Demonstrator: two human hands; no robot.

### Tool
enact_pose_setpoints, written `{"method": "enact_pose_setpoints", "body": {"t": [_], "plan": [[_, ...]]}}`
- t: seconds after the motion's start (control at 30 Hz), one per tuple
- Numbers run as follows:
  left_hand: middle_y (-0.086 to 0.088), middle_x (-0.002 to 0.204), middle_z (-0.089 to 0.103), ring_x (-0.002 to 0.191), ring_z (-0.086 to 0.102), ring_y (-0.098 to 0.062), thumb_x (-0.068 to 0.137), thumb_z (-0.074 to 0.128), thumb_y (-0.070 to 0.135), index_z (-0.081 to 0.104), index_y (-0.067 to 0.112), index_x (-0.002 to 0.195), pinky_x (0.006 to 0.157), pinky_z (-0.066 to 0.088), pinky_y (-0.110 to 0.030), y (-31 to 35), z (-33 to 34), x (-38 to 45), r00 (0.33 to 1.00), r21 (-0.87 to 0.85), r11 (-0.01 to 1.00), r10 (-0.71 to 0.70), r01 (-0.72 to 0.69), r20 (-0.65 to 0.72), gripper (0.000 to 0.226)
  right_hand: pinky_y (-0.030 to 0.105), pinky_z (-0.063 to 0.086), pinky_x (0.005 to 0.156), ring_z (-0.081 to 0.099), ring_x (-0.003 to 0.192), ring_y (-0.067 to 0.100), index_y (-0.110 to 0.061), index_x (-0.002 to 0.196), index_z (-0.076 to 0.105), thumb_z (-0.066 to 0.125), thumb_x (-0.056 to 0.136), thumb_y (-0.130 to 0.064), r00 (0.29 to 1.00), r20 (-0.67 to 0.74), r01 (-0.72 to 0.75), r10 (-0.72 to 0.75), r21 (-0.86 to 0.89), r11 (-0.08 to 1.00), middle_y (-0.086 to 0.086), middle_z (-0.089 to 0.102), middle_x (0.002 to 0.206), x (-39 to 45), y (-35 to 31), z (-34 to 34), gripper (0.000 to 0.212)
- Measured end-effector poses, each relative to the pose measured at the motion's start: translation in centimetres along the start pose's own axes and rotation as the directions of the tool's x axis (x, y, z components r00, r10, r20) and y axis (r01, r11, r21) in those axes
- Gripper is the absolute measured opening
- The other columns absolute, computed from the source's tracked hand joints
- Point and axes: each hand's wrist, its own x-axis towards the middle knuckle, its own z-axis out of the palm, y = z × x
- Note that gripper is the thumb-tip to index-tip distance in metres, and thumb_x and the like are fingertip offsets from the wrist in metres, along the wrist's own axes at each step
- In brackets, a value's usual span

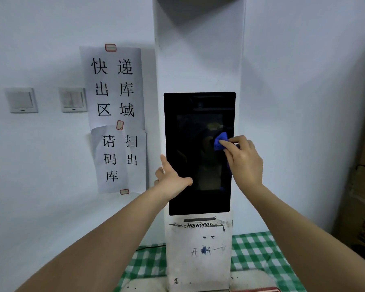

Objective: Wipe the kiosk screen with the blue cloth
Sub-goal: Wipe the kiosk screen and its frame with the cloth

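From my head view I see the right hand (243, 159) pinching a bunched blue cloth (221, 141) between thumb and fingers, pressing it against the right side of the dark kiosk screen (198, 165), a little above its middle; a strip of the cloth trails down behind the palm along the screen's right edge. The left hand (170, 178) braces on the left edge of the screen, its thumb lying across the glass and the index finger pointing up along the bezel, holding nothing; the other fingers fall behind the edge where I cannot see them. The screen sits in a white HIKROBOT kiosk column (199, 249) with scuffed lettering and pen marks below the glass. The column stands on a counter covered by a green checked cloth (255, 253). Left of it, two paper signs (116, 119) with Chinese characters are taped to the wall, beside two light switches (72, 100). A cardboard box (362, 197) stands at the far right.
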Motion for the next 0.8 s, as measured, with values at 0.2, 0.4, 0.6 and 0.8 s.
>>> {"method": "enact_pose_setpoints", "body": {"t": [0.2,0.4,0.6,0.8], "plan": [[-0.006,0.157,0.003,0.140,0.025,-0.032,0.084,0.064,0.026,-0.026,0.031,0.147,0.114,0.030,-0.044,-0.3,-0.2,0.0,1.000,0.002,1.000,0.003,-0.003,0.017,0.110,0.026,0.042,0.039,0.057,0.076,0.026,-0.017,0.108,0.070,0.082,0.063,-0.002,0.958,0.148,0.253,-0.246,-0.033,0.967,0.004,0.063,0.098,-3.9,1.5,0.9,0.048],[-0.007,0.157,0.004,0.141,0.024,-0.033,0.085,0.065,0.026,-0.026,0.029,0.147,0.113,0.029,-0.044,-0.2,-0.1,0.0,1.000,0.016,1.000,0.011,-0.011,0.013,0.110,0.028,0.043,0.042,0.058,0.080,0.028,-0.017,0.108,0.070,0.071,0.080,-0.005,0.999,0.031,0.028,-0.028,-0.025,0.999,0.006,0.063,0.099,0.2,2.0,-0.5,0.031],[-0.007,0.158,0.003,0.141,0.025,-0.032,0.085,0.065,0.026,-0.025,0.030,0.147,0.113,0.029,-0.043,-0.3,-0.1,0.0,1.000,0.010,1.000,0.011,-0.011,0.012,0.109,0.027,0.040,0.041,0.058,0.080,0.027,-0.016,0.109,0.070,0.074,0.076,-0.003,0.996,0.086,0.014,-0.013,-0.009,1.000,0.006,0.062,0.098,-2.9,2.0,0.0,0.035],[-0.005,0.158,0.003,0.139,0.027,-0.031,0.085,0.064,0.025,-0.024,0.030,0.148,0.111,0.030,-0.040,-0.3,-0.3,-0.3,1.000,0.006,1.000,0.011,-0.012,0.025,0.108,0.026,0.040,0.040,0.057,0.077,0.028,-0.017,0.106,0.070,0.076,0.074,-0.002,0.981,0.129,0.154,-0.142,-0.084,0.985,0.005,0.061,0.095,-0.5,3.4,-1.2,0.036]]}}
